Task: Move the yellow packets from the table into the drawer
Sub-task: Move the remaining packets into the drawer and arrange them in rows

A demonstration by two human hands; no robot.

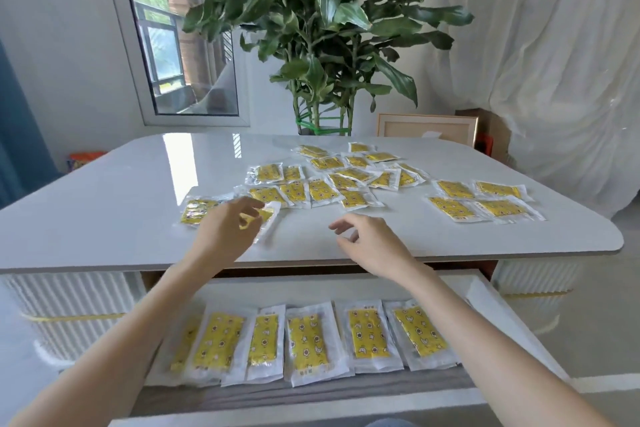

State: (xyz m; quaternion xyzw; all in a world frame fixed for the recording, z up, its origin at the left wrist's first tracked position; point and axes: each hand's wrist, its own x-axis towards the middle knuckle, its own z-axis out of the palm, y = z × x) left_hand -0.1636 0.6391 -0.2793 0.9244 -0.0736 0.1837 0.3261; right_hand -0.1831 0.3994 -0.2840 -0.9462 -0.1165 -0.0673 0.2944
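Several yellow packets [353, 180] in clear wrappers lie scattered over the white table [121, 198]. My left hand [228, 225] pinches one yellow packet [268, 220] near the table's front left, and the packet is tilted up off the surface. My right hand [370, 241] hovers over the table's front middle with fingers loosely curled, holding nothing. Below the table's front edge the drawer [512, 319] stands pulled out, with a row of several yellow packets [308, 340] lying side by side in it.
A large potted plant [322, 28] stands behind the table. A framed picture [427, 128] leans at the back right, beside white curtains [554, 62]. A window [180, 45] is at the back left. Four more packets [481, 201] lie near the table's right edge.
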